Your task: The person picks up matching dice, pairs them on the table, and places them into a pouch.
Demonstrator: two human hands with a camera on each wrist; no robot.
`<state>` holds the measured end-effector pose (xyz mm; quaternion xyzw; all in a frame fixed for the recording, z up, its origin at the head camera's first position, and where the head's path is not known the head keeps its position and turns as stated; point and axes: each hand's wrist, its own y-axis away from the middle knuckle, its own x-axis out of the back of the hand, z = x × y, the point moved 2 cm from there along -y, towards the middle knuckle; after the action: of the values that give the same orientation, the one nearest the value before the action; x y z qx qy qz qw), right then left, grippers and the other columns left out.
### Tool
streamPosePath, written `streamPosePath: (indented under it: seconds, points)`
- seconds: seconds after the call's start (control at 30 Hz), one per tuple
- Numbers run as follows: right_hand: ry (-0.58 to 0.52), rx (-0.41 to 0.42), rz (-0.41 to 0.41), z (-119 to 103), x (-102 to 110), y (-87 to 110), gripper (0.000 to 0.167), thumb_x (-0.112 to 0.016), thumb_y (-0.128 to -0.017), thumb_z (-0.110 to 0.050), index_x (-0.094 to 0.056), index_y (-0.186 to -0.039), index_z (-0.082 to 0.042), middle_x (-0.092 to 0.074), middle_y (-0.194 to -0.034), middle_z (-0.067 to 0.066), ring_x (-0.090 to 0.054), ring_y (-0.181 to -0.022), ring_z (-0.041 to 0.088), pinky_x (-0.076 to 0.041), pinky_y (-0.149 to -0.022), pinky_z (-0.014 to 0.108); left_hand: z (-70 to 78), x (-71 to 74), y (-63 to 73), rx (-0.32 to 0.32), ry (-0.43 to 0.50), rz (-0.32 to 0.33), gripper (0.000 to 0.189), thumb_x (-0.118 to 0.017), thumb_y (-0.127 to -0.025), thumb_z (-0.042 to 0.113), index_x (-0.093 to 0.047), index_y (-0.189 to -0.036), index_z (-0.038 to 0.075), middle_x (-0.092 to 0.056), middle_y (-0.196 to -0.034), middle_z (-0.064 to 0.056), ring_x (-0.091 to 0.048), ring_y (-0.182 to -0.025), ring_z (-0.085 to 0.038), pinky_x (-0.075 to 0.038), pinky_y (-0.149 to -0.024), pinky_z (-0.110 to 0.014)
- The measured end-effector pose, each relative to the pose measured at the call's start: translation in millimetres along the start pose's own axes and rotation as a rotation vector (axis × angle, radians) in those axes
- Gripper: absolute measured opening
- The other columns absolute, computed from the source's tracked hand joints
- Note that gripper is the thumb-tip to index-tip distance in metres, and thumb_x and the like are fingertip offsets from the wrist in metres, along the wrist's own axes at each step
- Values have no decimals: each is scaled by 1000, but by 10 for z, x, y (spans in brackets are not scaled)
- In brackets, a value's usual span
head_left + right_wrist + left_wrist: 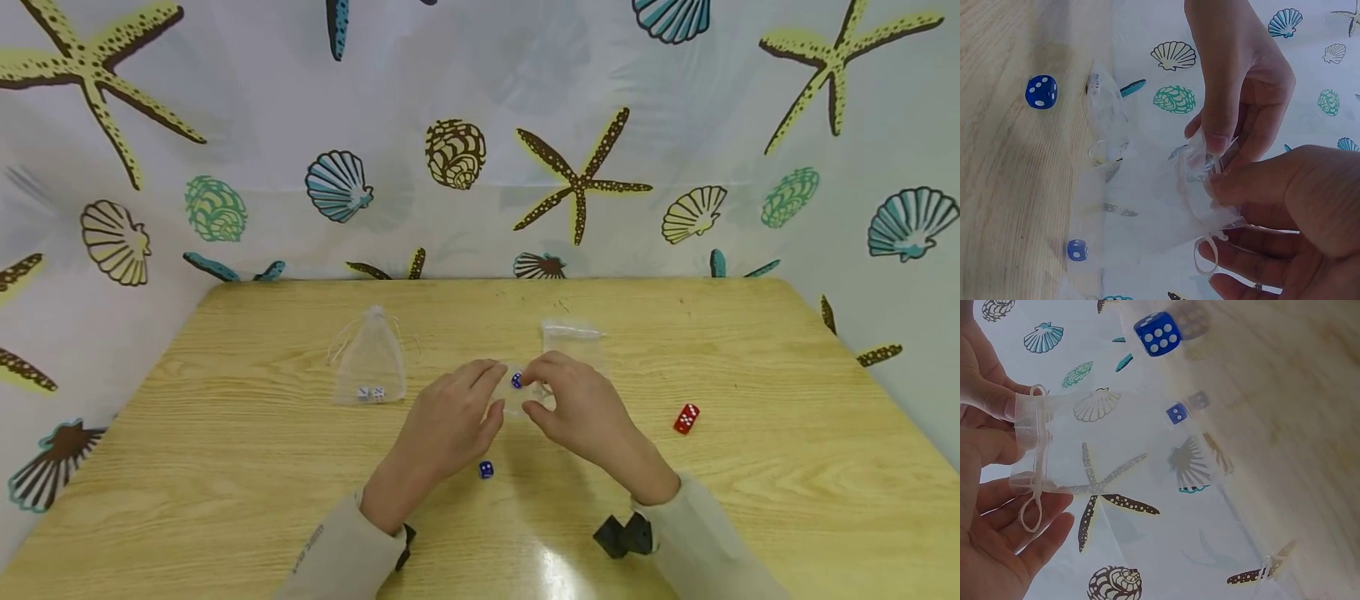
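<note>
Between my two hands hangs a small sheer white drawstring pouch with a blue die at its bottom. My left hand grips one side of the pouch's mouth, its thumb lying over the sheer cloth. On the other side, my right hand pinches the mouth between thumb and fingers. A cord loop sticks out by the right fingers. On the table, nearer than the pouch, sits a second blue die.
Two white dice lie inside another sheer pouch at the left. Red dice sit together on the right. Behind my right hand lies a further sheer pouch. A shell-patterned cloth rises behind the wooden table.
</note>
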<state>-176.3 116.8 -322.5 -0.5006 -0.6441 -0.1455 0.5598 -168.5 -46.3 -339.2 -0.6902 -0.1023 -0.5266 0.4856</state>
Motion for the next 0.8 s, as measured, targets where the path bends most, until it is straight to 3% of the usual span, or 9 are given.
streamPosePath:
  seconds: [0.33,0.57,0.8]
  points:
    - [-89,12,46,-119,190,108,21,-78,-76,-6,-68,-94,-8,-64,-100,3,-63,-88,20,-54,-74,34,-1,-8,-15,11,37,-4,37,-72,-84,14,-63,-118,0,-67,-112,-13,-69,-89,-23,-57,-71,-31]
    - [-225,-12,-63,-144,184,256,23,-75,-79,-5,-67,-99,-8,-66,-96,2,-62,-82,16,-53,-71,27,-15,-4,-13,25,46,-27,39,-70,-85,14,-62,-120,-1,-66,-114,-14,-68,-96,-25,-57,-75,-32]
    - [-340,-21,-171,-148,-44,323,22,-74,-79,-4,-66,-99,-4,-67,-96,8,-63,-79,17,-55,-68,29,-34,-29,12,50,63,-53,40,-69,-86,13,-60,-122,-2,-64,-118,-15,-66,-102,-26,-57,-78,-33]
